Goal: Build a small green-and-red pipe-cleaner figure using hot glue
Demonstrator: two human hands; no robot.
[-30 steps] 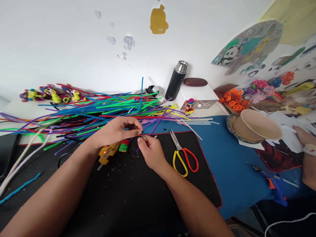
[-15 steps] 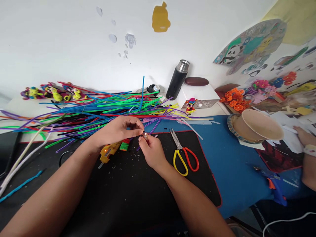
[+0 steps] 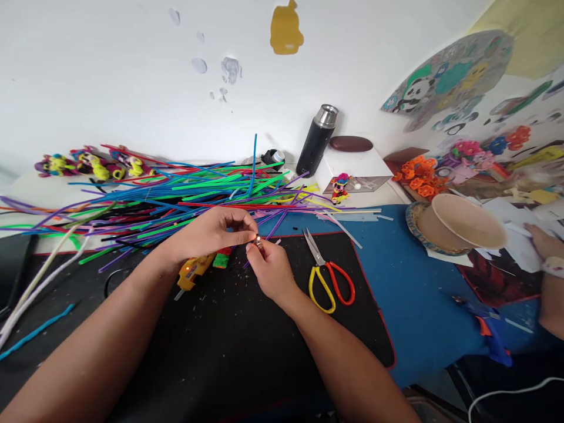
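My left hand (image 3: pixel 214 230) is closed in a pinch over the black mat, its fingertips on a tiny dark piece, mostly hidden. Just below and to the right, my right hand (image 3: pixel 274 267) grips a lighter (image 3: pixel 261 247) whose metal top points at the pinched fingertips. A small orange glow shows between the lighter and those fingertips. Behind my left wrist lies a yellow glue gun (image 3: pixel 192 271) with a lit orange light. Next to it sits a green and red fuzzy piece (image 3: pixel 221 258). Scissors (image 3: pixel 325 265) with one yellow and one red handle lie to the right.
Many coloured pipe cleaners (image 3: pixel 211 185) spread along the back. A black flask (image 3: pixel 315 141) and a white box (image 3: pixel 361 170) stand by the wall. Right are a bowl (image 3: pixel 469 223), a blue glue gun (image 3: pixel 491 332) and another person's hand (image 3: pixel 544 241).
An orange glow now shows at my left fingertips, and the lighter's top has come slightly closer to them. Both hands otherwise stay in place.
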